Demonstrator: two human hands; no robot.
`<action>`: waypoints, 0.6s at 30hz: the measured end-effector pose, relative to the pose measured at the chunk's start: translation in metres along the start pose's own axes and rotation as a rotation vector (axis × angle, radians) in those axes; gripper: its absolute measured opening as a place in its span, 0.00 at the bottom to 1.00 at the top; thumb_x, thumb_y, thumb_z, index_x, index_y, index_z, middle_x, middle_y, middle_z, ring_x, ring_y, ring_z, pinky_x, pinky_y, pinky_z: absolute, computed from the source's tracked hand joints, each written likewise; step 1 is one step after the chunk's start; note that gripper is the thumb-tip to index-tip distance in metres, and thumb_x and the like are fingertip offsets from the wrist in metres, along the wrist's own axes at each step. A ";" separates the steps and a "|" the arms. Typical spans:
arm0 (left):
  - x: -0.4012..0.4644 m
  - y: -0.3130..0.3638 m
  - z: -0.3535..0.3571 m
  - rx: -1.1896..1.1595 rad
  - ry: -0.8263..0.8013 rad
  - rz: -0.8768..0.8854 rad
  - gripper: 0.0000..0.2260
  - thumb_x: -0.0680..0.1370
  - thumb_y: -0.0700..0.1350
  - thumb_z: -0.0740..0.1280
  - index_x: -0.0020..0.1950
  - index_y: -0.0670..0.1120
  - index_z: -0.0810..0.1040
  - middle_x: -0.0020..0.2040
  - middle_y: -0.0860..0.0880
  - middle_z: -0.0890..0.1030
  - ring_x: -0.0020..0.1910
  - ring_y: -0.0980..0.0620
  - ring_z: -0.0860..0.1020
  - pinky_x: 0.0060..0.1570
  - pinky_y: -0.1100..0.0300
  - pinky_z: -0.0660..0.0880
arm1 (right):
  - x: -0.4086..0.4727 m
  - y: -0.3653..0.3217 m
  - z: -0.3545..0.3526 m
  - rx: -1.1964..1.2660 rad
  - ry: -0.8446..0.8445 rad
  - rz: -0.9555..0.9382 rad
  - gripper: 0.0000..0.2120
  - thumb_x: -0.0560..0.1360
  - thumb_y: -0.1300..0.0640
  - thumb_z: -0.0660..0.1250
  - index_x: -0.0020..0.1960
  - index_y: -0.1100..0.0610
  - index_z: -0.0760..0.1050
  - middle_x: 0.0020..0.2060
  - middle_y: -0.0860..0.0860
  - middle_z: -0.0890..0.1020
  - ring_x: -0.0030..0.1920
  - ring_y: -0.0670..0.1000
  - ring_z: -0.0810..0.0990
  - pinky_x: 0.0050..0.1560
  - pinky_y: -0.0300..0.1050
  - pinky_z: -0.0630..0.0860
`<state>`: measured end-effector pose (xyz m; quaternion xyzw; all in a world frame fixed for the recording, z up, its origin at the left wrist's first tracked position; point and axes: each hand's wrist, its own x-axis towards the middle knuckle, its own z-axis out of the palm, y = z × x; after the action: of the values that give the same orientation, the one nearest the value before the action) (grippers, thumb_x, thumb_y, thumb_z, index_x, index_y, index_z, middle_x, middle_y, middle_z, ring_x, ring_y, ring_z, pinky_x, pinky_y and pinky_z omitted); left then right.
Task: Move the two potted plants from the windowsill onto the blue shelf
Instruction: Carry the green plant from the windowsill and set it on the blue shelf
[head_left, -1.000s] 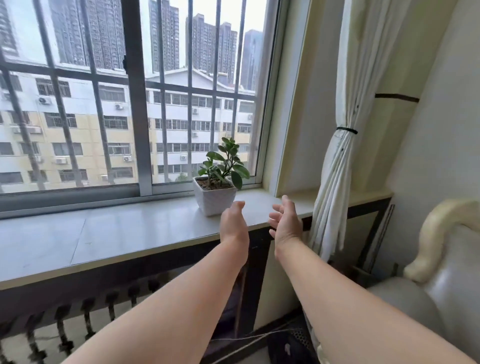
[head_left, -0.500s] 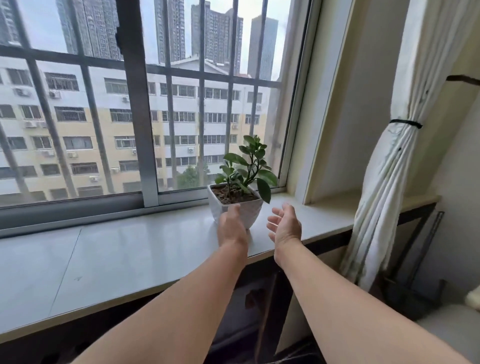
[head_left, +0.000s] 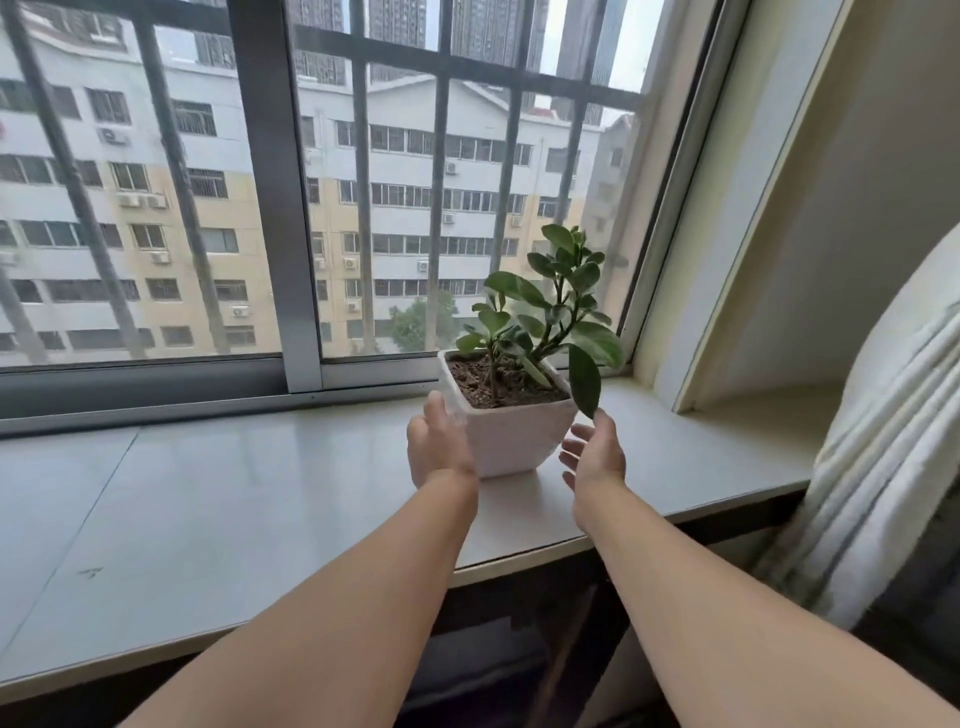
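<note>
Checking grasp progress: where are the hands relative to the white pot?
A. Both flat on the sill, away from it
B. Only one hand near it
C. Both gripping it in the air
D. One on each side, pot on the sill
D: the left hand is against the pot's left side, the right hand open just off its right, and the pot stands on the sill.
</note>
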<state>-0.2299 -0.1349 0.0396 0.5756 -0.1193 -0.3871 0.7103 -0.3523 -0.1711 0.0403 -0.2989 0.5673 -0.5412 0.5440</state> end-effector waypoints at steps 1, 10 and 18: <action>0.008 -0.004 0.002 -0.003 -0.004 -0.001 0.17 0.74 0.61 0.57 0.51 0.50 0.72 0.50 0.49 0.74 0.50 0.47 0.72 0.49 0.54 0.63 | 0.008 0.002 0.003 0.018 -0.008 -0.001 0.20 0.75 0.42 0.55 0.42 0.58 0.75 0.40 0.53 0.77 0.40 0.52 0.75 0.43 0.45 0.70; 0.055 -0.034 0.010 -0.043 -0.082 0.020 0.23 0.77 0.62 0.53 0.58 0.46 0.75 0.59 0.41 0.78 0.59 0.40 0.76 0.62 0.44 0.70 | 0.062 0.027 0.019 0.304 -0.082 0.018 0.27 0.77 0.38 0.49 0.53 0.58 0.74 0.43 0.54 0.82 0.49 0.55 0.79 0.57 0.51 0.75; 0.065 -0.041 0.021 -0.128 -0.172 -0.027 0.34 0.64 0.67 0.56 0.58 0.46 0.79 0.59 0.42 0.81 0.59 0.41 0.77 0.63 0.44 0.70 | 0.072 0.031 0.031 0.221 -0.248 -0.016 0.16 0.74 0.50 0.59 0.50 0.56 0.81 0.53 0.59 0.84 0.53 0.61 0.82 0.60 0.61 0.74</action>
<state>-0.2159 -0.1962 -0.0094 0.4953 -0.1472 -0.4516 0.7273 -0.3321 -0.2396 -0.0047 -0.3060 0.4304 -0.5637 0.6350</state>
